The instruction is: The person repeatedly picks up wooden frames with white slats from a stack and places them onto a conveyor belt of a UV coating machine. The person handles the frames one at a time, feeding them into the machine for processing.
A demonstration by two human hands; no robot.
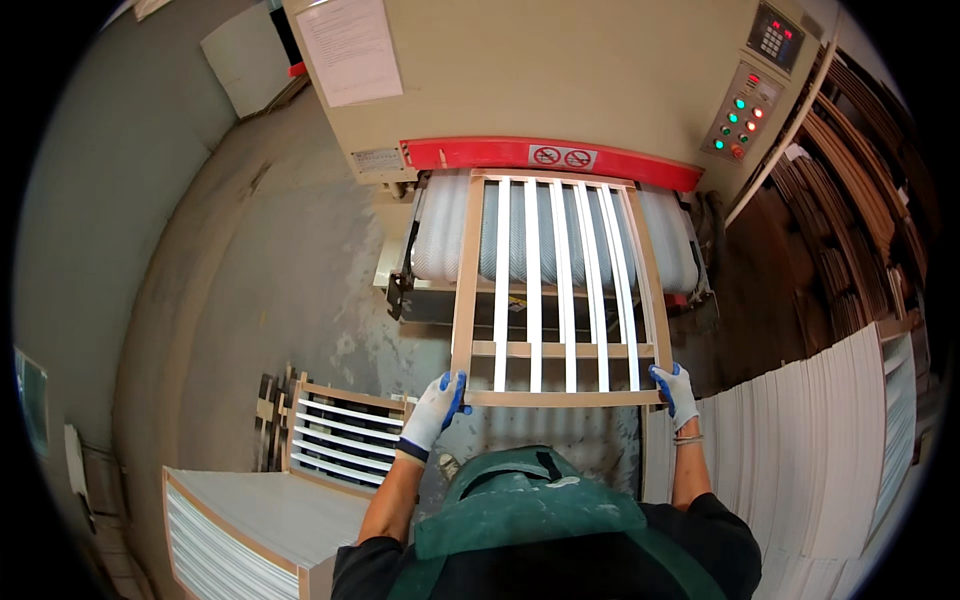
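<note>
A slatted frame (560, 399) with tan edges and several white slats is held level in front of me. My left hand (433, 408), in a white and blue work glove, grips its near left corner. At the near right corner my right hand (675, 392), gloved the same way, is closed on the frame's edge. The far part of the frame lies over the ribbed rollers (440, 228) of a large beige machine (560, 70), its far end just below a red guard bar (470, 153). The undersides of my grips are hidden.
A control panel (742, 112) with lit buttons is on the machine's right. A tall stack of pale panels (790, 440) stands close on my right. At lower left are another slatted frame (345, 435) and a grey-topped stack (270, 515). Brown boards (850, 200) are piled far right.
</note>
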